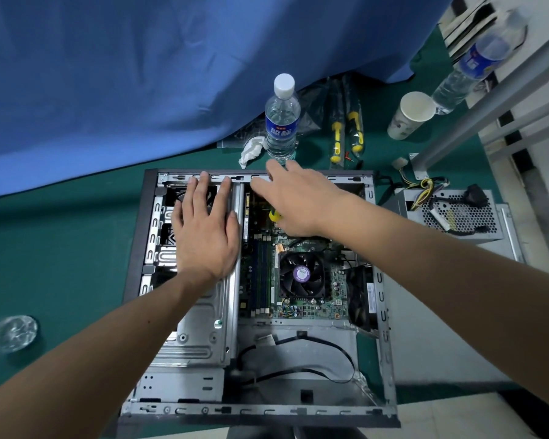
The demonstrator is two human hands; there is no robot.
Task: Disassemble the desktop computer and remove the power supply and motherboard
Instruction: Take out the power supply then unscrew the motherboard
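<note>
1. An open grey metal desktop computer case (pixel 381 315) lies on its side on a green surface (pixel 61 248), its inside facing up toward the head camera.
2. The green motherboard (pixel 301 299) sits in the right half of the case, with a black square cooler fan (pixel 301 274) on it and dark memory sticks (pixel 260 274) standing just left of the fan.
3. The silver perforated power supply box (pixel 454 213) rests outside the case, just beside its far right corner, with a bundle of yellow and black wires (pixel 422 188) coming from it.
4. The left hand (pixel 203 226) lies flat on the silver metal drive cage (pixel 200 334) in the left half of the case; its fingers (pixel 200 188) are straight and spread, reaching to the far rim, and hold nothing.
5. The right hand (pixel 298 201) is over the far part of the motherboard, near the far rim. A yellow tool handle (pixel 274 215) shows under its palm; the tool's tip is hidden. The forefinger and thumb point forward, and how the other fingers sit round the handle cannot be told.
6. Beyond the case stand a clear plastic water bottle with a blue label and white cap (pixel 282 122), a crumpled white tissue (pixel 251 150) and two yellow-and-black screwdrivers (pixel 346 134).
7. A white paper cup (pixel 411 115) and a second clear bottle (pixel 476 64) are at the far right.
8. A blue cloth (pixel 124 74) covers the far left.
</note>
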